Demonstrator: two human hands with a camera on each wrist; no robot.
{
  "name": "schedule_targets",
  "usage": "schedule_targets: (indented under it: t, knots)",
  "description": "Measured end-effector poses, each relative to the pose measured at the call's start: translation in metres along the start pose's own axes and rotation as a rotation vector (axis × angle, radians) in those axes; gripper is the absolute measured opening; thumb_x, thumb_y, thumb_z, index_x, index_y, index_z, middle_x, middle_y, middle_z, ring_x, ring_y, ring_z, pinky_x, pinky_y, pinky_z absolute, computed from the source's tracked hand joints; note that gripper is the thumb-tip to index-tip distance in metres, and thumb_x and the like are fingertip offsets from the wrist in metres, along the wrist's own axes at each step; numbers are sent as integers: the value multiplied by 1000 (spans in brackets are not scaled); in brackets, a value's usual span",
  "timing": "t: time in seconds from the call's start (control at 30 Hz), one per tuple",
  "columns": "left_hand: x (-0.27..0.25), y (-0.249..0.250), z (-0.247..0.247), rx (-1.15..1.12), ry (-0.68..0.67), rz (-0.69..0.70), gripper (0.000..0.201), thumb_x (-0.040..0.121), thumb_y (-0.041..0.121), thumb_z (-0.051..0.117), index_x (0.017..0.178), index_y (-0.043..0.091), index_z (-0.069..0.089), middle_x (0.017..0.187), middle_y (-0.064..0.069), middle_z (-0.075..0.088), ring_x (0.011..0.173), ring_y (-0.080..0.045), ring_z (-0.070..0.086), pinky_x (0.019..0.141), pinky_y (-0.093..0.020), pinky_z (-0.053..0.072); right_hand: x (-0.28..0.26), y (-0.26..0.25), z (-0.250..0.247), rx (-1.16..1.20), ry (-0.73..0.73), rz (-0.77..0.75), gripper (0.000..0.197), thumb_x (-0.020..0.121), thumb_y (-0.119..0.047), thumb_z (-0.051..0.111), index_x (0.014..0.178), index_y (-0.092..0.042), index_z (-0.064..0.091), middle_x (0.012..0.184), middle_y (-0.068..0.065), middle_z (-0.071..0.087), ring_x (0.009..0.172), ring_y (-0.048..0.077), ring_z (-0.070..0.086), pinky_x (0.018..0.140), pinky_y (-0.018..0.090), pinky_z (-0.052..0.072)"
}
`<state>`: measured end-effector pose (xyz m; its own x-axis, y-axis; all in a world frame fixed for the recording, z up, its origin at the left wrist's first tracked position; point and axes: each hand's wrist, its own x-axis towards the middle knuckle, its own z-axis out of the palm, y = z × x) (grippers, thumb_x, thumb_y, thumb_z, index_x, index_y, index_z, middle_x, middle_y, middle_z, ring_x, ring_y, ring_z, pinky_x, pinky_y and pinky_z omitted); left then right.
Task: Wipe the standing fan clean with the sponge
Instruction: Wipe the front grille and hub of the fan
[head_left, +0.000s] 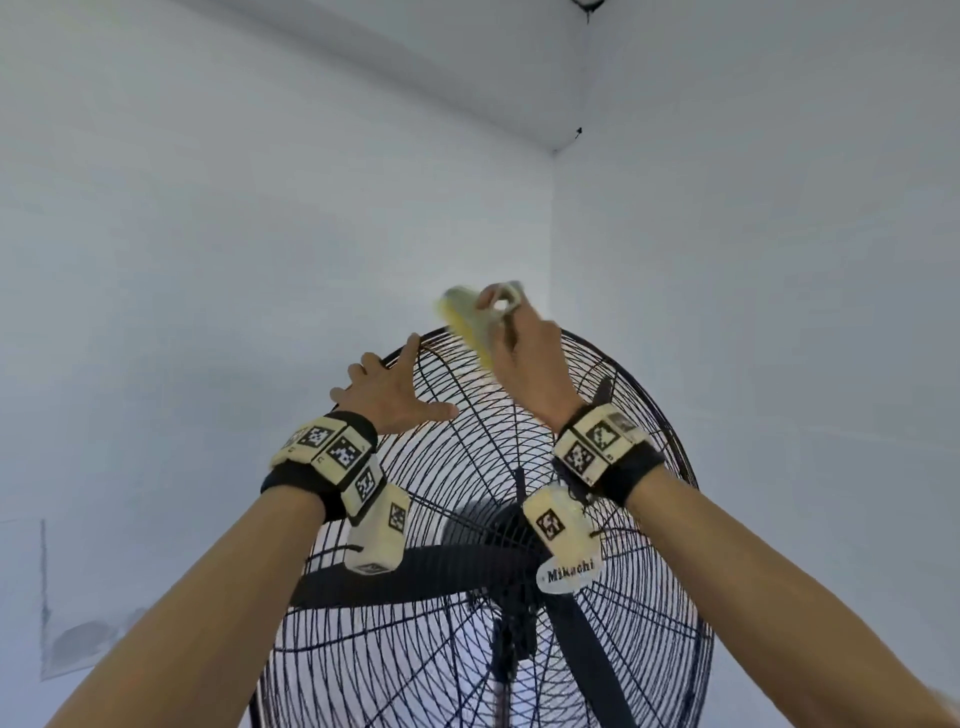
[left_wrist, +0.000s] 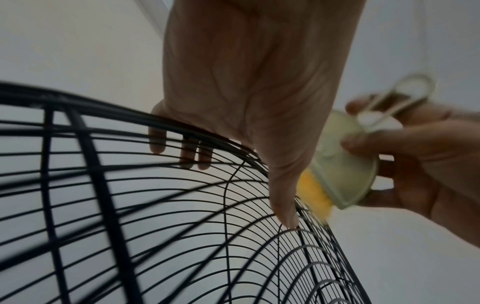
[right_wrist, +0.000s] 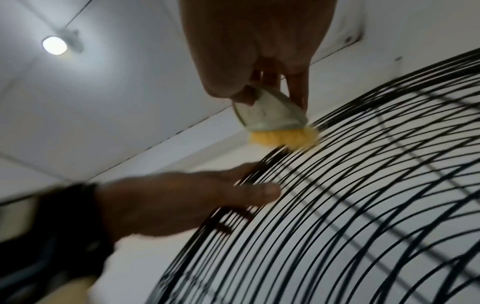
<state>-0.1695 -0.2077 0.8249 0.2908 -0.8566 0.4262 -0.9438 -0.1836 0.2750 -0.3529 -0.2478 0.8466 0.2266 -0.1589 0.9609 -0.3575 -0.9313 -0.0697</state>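
A tall standing fan (head_left: 483, 545) with a black wire cage fills the lower middle of the head view. My right hand (head_left: 524, 358) grips a sponge (head_left: 470, 325) with a pale plastic back and a yellow underside, pressed against the top of the cage. The sponge's yellow face (right_wrist: 283, 136) touches the wires in the right wrist view. My left hand (head_left: 392, 387) holds the cage's upper left rim, fingers hooked over the outer ring (left_wrist: 182, 148) and thumb (left_wrist: 284, 197) lying on the front wires. The sponge (left_wrist: 342, 170) shows just right of that thumb.
Pale walls meet in a corner (head_left: 553, 156) behind the fan. A ceiling lamp (right_wrist: 54, 45) glows overhead. The dark blades (head_left: 415, 571) and a hub badge (head_left: 569, 574) lie behind the cage. A faint framed patch (head_left: 78, 597) marks the left wall.
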Motion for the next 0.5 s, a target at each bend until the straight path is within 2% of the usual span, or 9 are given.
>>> schedule_targets:
  t: [0.07,0.1,0.13,0.23,0.3,0.33,0.4,0.43,0.5]
  knots:
    - [-2,-1,0,1,2,12,122,77,86,60,162,41,-14,158,-21,22,145,-41,25,111,-62,32,9,20,-11,-144,161,190,27,102,-3,46,126,-14,54,90,10,70,63,26,64,54,33,56]
    - [-3,0,0,0,6,16,122,76,86,61,162,42,-14,159,-21,21,145,-41,25,112,-62,31,11,27,-14,-231,166,241,31,100,-1,46,127,-16,53,85,7,68,62,28,62,59,40,57]
    - [-5,1,0,-4,11,18,122,76,86,61,162,42,-13,159,-21,20,146,-41,24,112,-62,30,13,29,-12,-300,125,244,34,99,1,46,127,-16,53,78,3,65,57,25,56,60,44,56]
    - [-6,3,2,-26,36,10,122,76,83,65,163,40,-8,160,-19,21,147,-41,24,112,-61,28,7,6,7,-362,-78,17,40,99,3,49,132,-19,54,66,-5,58,46,11,45,51,41,52]
    - [-6,3,3,-50,57,-16,126,75,82,67,165,28,-2,161,-17,23,147,-39,24,114,-61,29,2,-10,19,-278,-201,-162,41,98,-1,54,134,-19,54,69,-9,57,47,9,46,47,29,45]
    - [-6,2,3,-56,63,-35,129,75,82,68,165,19,0,162,-18,22,148,-39,24,115,-61,30,3,-13,20,-218,-221,-200,38,99,-3,54,134,-18,54,73,-6,61,48,9,49,47,24,41]
    - [-7,1,2,-67,60,-57,133,74,82,68,163,8,1,165,-18,19,150,-39,23,115,-62,28,11,-10,15,-115,-137,-125,37,101,-5,53,136,-15,52,84,3,71,53,12,57,49,23,47]
    - [-8,1,2,-71,60,-53,133,74,82,67,162,6,3,164,-18,19,150,-39,23,115,-62,28,15,-4,11,-121,-52,-31,39,101,-4,53,139,-14,51,88,6,72,58,14,60,55,28,54]
    - [-9,0,1,-78,64,-31,130,74,82,68,161,7,8,162,-18,23,148,-40,25,114,-62,29,21,10,2,-245,112,181,48,94,6,52,137,-15,50,94,8,72,70,22,63,65,36,55]
